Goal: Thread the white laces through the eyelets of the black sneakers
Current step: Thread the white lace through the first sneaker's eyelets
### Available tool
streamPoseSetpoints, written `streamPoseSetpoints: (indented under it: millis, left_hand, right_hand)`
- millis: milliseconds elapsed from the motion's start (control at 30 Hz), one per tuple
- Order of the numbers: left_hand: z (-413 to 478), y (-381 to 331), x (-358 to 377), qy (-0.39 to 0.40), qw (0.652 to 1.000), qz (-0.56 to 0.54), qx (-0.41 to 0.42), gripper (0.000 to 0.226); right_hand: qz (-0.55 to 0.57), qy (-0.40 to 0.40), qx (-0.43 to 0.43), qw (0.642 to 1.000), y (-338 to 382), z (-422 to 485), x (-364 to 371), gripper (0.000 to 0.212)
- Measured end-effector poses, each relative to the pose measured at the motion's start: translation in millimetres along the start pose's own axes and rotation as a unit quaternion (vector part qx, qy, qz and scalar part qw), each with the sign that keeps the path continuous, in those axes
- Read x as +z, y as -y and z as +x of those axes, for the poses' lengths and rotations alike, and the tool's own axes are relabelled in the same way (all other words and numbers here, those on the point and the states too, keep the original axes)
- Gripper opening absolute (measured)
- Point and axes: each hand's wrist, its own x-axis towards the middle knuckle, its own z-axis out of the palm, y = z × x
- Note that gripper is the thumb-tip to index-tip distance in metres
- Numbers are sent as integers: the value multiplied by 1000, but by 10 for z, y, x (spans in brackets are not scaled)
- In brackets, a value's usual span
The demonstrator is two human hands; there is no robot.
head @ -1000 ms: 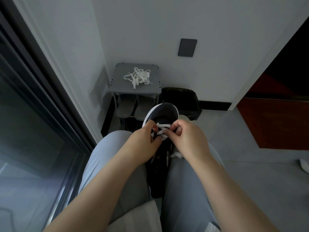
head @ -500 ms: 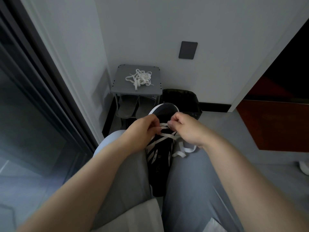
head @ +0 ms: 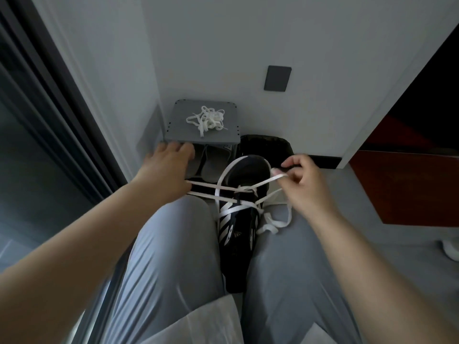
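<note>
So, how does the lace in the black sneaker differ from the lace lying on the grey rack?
The sneaker lace is threaded through the black sneaker and pulled taut sideways; the rack lace lies in a loose tangle. The sneaker lace is pinched by the right hand and reaches the left hand; the rack lace lies untouched on the grey rack. Both are white and flat.

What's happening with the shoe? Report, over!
Left hand out wide, lace taut to it, grip hidden. Right hand pinches lace. Sneaker between knees, partly laced. Nothing in the way.
</note>
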Motion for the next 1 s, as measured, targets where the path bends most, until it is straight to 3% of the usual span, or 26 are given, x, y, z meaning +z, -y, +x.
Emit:
streamPoseSetpoints:
  millis: [33, 67, 100, 133, 167, 200, 233, 267, 300, 333, 367, 433, 467, 500, 567, 633, 700, 733, 767, 800, 833, 867, 900, 933, 1000]
  left_hand:
    - [-5, 21, 34, -17, 995, -101, -20, 40]
    - [-3, 6, 74, -26, 972, -227, -52, 35]
    - [-7, -42, 94, -20, 921, -378, -95, 26]
    - [-17, -113, 76, 0, 834, -534, -141, 18]
    - [-27, -156, 61, 28, 745, -643, -177, 13]
    - [-37, -159, 62, 52, 707, -680, -186, 11]
    - [-41, -131, 57, 67, 731, -657, -172, 10]
    - [-38, -57, 59, 62, 805, -574, -133, 8]
    - [-41, 42, 55, 41, 901, -426, -74, 4]
    - [-54, 131, 34, 20, 962, -272, -17, 5]
    - [-66, 203, 11, 16, 986, -165, 30, 11]
    - [-83, 284, -17, 53, 990, -108, 71, 20]
    - [-82, 291, -24, 63, 987, -129, 79, 21]
    - [-65, 294, -44, 70, 984, -141, 81, 20]
    - [-22, 364, -107, 41, 989, -124, 65, 18]
    - [7, 535, -194, -45, 994, -100, -9, 13]
    - [26, 797, -205, -124, 977, -136, -109, 13]
    - [15, 868, -202, -123, 961, -189, -158, 14]
    - [-3, 862, -188, -105, 932, -289, -192, 16]
    - [1, 815, -147, -85, 873, -428, -218, 19]
    - [4, 716, -130, -65, 785, -563, -251, 21]
    - [22, 619, -110, -51, 696, -659, -280, 22]
    - [36, 539, -103, -36, 639, -708, -299, 23]
    - [62, 530, -68, -30, 617, -724, -306, 25]
    - [75, 551, -53, -13, 639, -705, -306, 26]
  right_hand:
    - [174, 27, 97, 980, 35, -26, 29, 13]
    - [301, 63, 175, 935, 63, -52, 72, 13]
    - [391, 86, 229, 887, 90, -66, 95, 17]
    - [427, 94, 258, 861, 84, -52, 104, 20]
    - [428, 92, 264, 860, 119, -46, 83, 21]
    - [371, 75, 226, 898, 94, -25, 32, 20]
    - [249, 42, 134, 958, 27, 13, -50, 18]
    - [89, 3, 16, 996, -29, 58, -148, 18]
    - [-65, -27, -73, 995, -41, 89, -246, 20]
    - [-127, -50, -112, 984, -75, 115, -300, 22]
    - [-105, -51, -115, 986, -94, 123, -320, 25]
    - [153, 19, 14, 988, 16, 63, -283, 35]
    - [296, 98, 90, 946, 42, 48, -235, 39]
    - [365, 158, 140, 907, 75, 29, -212, 42]
    - [312, 154, 158, 924, 90, 37, -248, 44]
    - [224, 22, 141, 964, 16, 68, -431, 45]
    - [-26, -79, 47, 995, -109, 133, -615, 43]
    - [-138, -79, -5, 987, -150, 160, -666, 35]
    - [-176, -44, -30, 983, -158, 167, -660, 25]
    - [-179, 10, -38, 983, -137, 142, -602, 27]
    - [-188, 45, -61, 979, -122, 111, -514, 42]
    - [-215, 57, -105, 969, -105, 80, -415, 53]
    - [-243, 48, -158, 956, -78, 47, -327, 53]
    - [-253, 38, -210, 944, -59, 7, -245, 46]
    - [-284, 32, -279, 917, -70, -72, -119, 24]
